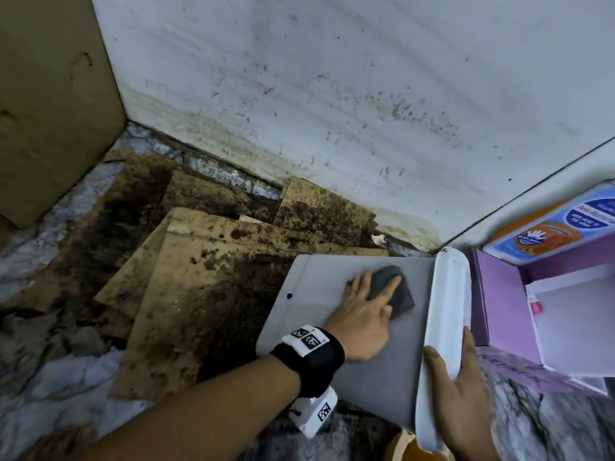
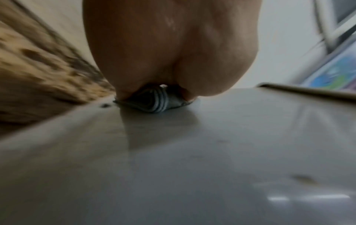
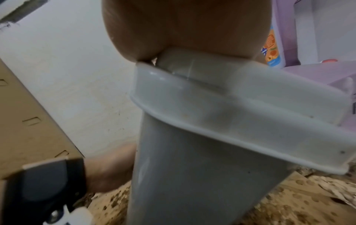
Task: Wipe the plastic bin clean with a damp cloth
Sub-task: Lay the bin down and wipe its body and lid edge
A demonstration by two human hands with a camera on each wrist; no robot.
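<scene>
Nearest, the right hand (image 1: 461,387) grasps the white rim of the bin (image 1: 382,357) (a grey one, lying on its side), thumb on the outside of the rim. Just beyond, the left hand (image 1: 364,319) lies flat on the bin's upturned grey wall, straight fingers pressing a dark cloth (image 1: 397,291) against it. Farther left lies stained cardboard (image 1: 206,271), with a purple box (image 1: 506,294) at right and a spotted wall (image 1: 332,94) farthest back.
</scene>
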